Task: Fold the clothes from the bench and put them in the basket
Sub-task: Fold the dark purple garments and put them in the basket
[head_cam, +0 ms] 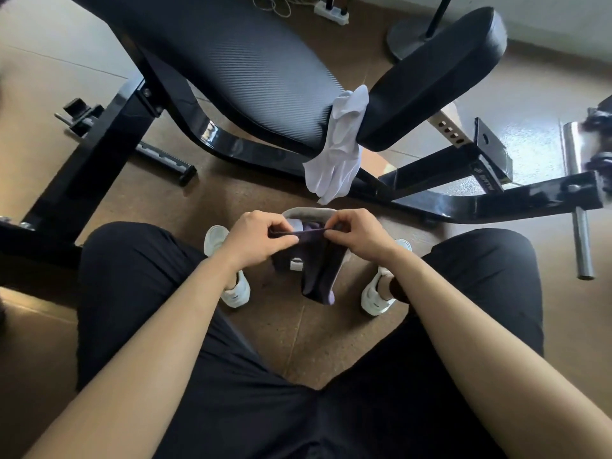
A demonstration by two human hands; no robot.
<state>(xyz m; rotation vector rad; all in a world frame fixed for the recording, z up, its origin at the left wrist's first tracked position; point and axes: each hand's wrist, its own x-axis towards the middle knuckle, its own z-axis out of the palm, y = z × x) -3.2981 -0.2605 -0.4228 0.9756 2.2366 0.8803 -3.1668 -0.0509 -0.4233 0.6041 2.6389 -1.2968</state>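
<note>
Dark sock (318, 276) pinched taut over the basket (308, 212).
My left hand (261, 238) and right hand (361, 235) each pinch its top edge; it hangs above the basket (something pale inside, I can't tell what). White cloth (337, 150) droops off the bench (231, 61).

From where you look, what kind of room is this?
Likely a home gym corner: a padded weight bench on a black steel frame, a chrome peg, and a power strip.
</note>
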